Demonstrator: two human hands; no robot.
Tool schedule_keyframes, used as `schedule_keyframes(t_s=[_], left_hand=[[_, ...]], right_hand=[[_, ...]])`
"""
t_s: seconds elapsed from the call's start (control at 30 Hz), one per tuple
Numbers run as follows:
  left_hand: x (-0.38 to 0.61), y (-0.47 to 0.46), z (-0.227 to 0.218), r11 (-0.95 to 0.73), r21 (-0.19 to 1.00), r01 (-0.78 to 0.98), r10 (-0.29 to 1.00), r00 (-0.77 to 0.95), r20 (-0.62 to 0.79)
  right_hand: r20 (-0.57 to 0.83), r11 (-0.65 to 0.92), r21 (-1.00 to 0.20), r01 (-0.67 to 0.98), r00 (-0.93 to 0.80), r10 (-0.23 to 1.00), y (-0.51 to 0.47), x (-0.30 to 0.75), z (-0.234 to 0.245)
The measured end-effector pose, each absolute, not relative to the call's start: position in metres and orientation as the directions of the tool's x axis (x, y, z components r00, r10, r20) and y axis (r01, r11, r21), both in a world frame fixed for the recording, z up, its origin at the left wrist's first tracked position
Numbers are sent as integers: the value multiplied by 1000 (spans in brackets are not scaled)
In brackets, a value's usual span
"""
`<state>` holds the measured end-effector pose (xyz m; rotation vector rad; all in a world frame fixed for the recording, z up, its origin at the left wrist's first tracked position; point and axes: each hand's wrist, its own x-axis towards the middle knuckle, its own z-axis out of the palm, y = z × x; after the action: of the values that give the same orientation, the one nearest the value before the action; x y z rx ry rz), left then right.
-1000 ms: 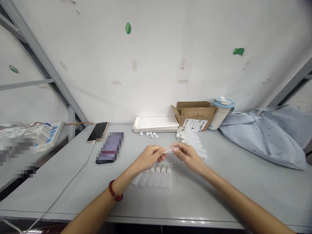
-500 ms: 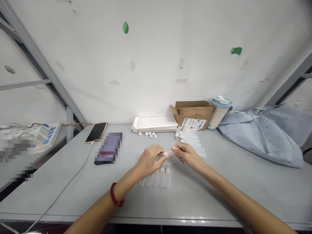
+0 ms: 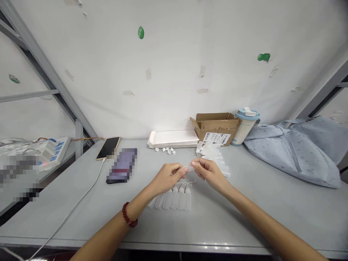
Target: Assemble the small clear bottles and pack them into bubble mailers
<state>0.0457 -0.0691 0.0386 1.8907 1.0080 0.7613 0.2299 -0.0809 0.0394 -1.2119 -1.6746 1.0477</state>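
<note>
My left hand (image 3: 170, 177) is closed in a pinch on one end of a small translucent plastic tube (image 3: 190, 168). At the tube's other end, the fingertips of my right hand (image 3: 208, 172) are pinched together on it, and fingers cover much of it. Below my hands lies a row of several similar tubes (image 3: 174, 199) with thin white strings at their tops. Beyond my right hand is a pile of clear tubes (image 3: 216, 156). Several small white caps (image 3: 169, 150) are scattered farther back.
At the back stand a stack of white padded envelopes (image 3: 174, 137), a cardboard box (image 3: 217, 125) and a blue-lidded cup (image 3: 243, 127). A pale blue cloth bag (image 3: 288, 152) lies right. On the left are a phone (image 3: 108, 146) with a white cable (image 3: 81, 197) and a purple pixelated item (image 3: 122, 165).
My left fingers have closed farther over the tube, covering its white end. My left hand has risen slightly, uncovering more of the row below. The view has shifted a little.
</note>
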Motion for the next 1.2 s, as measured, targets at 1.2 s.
schedule_keyframes(t_s=[1.2], left_hand=[[23,-4,-4,-624,435,649,772,427,471]], right_hand=[[643,269,-252,930,-47,765,-23,289,14]])
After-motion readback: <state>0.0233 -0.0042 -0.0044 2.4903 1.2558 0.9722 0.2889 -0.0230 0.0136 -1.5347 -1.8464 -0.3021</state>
